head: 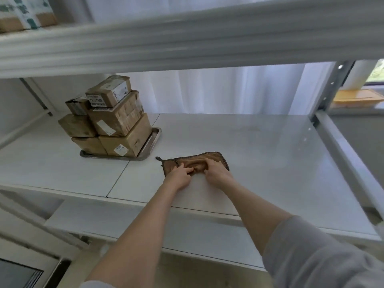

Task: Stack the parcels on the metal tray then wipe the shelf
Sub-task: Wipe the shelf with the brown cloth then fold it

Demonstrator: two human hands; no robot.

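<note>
The parcels (110, 121) sit stacked on the metal tray (152, 142), on the shelf (259, 152). Just right of the tray, my left hand (178, 177) and right hand (217, 175) rest side by side on the brown cloth (199, 161), fingers (188, 169) curled into its bunched middle, gripping it.

We look through one wide-angle camera worn on the head, standing just in front of the shelf (259, 146) and facing forward and down onto its surface from arm's reach. The shelf's upper board (187, 38) crosses the top of the view, close and blurred.
</note>
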